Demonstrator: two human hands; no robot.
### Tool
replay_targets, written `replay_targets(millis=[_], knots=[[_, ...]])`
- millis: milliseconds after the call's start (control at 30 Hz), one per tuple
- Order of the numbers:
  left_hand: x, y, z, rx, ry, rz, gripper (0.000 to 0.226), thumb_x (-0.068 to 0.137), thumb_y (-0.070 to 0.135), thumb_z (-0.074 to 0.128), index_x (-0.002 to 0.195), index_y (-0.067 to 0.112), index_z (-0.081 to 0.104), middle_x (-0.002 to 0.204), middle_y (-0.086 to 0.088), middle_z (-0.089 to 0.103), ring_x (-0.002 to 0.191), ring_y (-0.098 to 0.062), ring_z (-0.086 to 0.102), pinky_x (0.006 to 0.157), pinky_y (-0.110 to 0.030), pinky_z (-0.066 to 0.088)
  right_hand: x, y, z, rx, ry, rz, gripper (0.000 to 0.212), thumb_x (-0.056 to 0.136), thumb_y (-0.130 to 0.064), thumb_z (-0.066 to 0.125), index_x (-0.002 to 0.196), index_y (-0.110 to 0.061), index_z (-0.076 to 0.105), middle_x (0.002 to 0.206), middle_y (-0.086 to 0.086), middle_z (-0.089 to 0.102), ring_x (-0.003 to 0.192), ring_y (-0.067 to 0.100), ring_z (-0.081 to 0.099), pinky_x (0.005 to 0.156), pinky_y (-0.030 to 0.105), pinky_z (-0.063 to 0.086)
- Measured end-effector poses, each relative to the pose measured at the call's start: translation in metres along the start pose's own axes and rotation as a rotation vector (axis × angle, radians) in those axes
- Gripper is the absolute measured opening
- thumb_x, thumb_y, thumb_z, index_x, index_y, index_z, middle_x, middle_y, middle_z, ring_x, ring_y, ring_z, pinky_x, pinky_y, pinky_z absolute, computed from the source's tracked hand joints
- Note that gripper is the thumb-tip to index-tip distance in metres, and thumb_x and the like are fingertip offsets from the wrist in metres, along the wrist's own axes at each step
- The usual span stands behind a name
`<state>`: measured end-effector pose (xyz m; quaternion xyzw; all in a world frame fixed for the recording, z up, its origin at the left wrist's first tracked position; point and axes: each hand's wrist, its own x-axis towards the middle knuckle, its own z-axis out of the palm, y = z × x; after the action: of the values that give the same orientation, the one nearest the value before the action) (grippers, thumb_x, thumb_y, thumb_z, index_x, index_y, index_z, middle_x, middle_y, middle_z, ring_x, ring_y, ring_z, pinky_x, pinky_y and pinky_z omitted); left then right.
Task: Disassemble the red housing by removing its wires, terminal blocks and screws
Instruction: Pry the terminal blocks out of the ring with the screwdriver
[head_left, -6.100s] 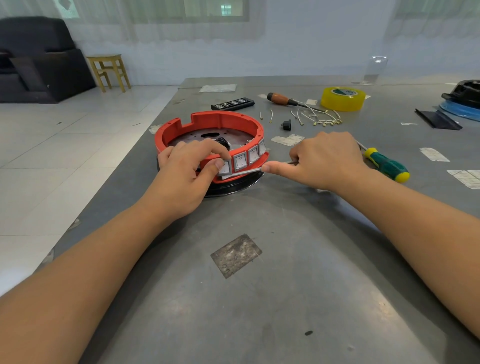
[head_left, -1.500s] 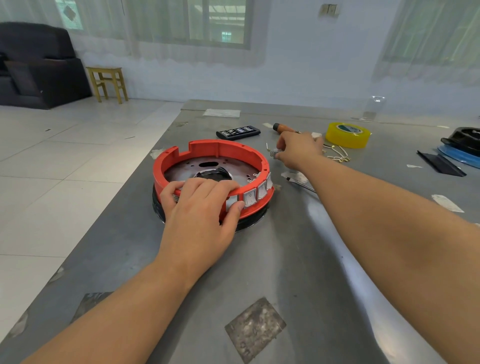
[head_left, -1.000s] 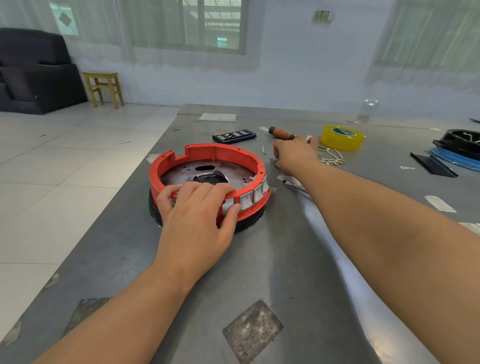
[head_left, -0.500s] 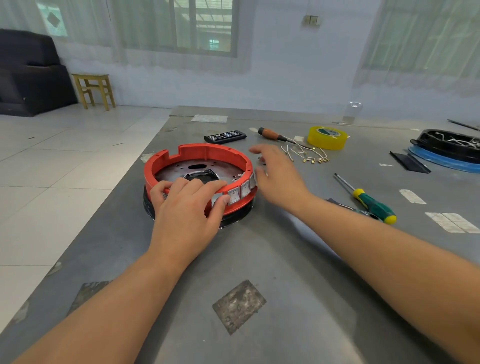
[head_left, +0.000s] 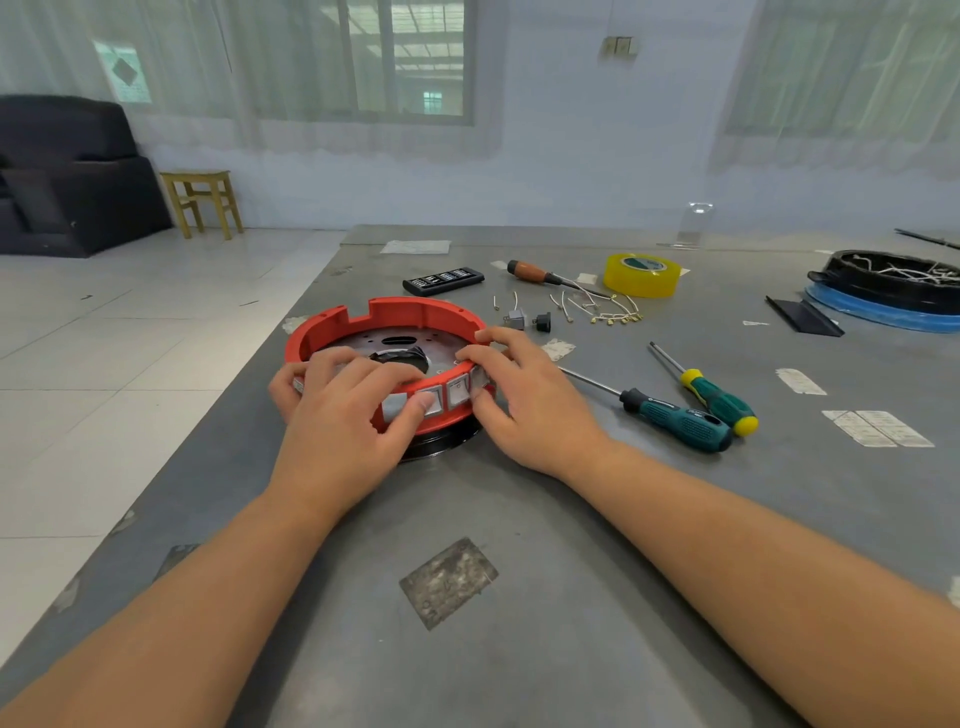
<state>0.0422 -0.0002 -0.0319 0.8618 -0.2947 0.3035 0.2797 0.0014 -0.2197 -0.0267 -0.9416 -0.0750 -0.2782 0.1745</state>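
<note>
red housing (head_left: 395, 317) on table, near rim under both hands' grip

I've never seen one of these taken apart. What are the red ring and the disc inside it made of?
The red housing looks like moulded plastic: even matte colour, with clean notches cut into its rim. The inner plate seems to be bare metal: grey, dully reflective, with punched holes and a slot. Neither can be confirmed by look alone.
</note>
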Motion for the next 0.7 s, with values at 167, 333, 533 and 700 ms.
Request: replay_targets(millis=[167,333,533,700], knots=[[0.0,-0.006,0.003,0.004,0.004,0.037,0.029,0.1,0.034,0.052,0.12,0.031,0.074,0.111,0.014,0.07,0.122,-0.023,0.054,0.102,-0.041,0.021,-0.005,-0.005,0.003,-0.109,0.059,-0.06,0.047,0.1,-0.043,0.055,0.144,-0.026,0.054,0.144,0.004,0.046,0.121,0.021,0.049,0.103,0.039,0.046],[0.001,-0.009,0.003,-0.017,-0.034,0.037,0.031,0.103,0.035,0.047,0.124,0.034,0.07,0.118,0.011,0.07,0.119,-0.015,0.059,0.104,-0.034,0.015,-0.014,0.001,-0.003,-0.036,-0.027,-0.064,0.061,0.101,-0.04,0.055,0.157,-0.025,0.035,0.159,-0.001,0.031,0.14,0.019,0.041,0.11,0.035,0.044],[0.0,-0.009,0.001,-0.051,-0.039,0.026,0.031,0.104,0.034,0.047,0.124,0.036,0.07,0.117,0.015,0.067,0.121,-0.01,0.053,0.103,-0.029,0.013,-0.023,0.015,-0.017,-0.338,-0.006,0.068,0.042,0.095,-0.031,0.055,0.135,-0.021,0.056,0.14,0.001,0.054,0.126,0.025,0.053,0.098,0.041,0.048],[-0.001,-0.009,-0.002,-0.048,-0.072,0.01,0.034,0.105,0.037,0.044,0.128,0.038,0.069,0.121,0.012,0.069,0.128,-0.015,0.053,0.108,-0.029,0.012,-0.023,0.033,-0.039,-0.699,-0.058,0.376,0.035,0.091,-0.028,0.055,0.124,-0.019,0.059,0.129,0.008,0.06,0.118,0.034,0.055,0.096,0.046,0.041]])
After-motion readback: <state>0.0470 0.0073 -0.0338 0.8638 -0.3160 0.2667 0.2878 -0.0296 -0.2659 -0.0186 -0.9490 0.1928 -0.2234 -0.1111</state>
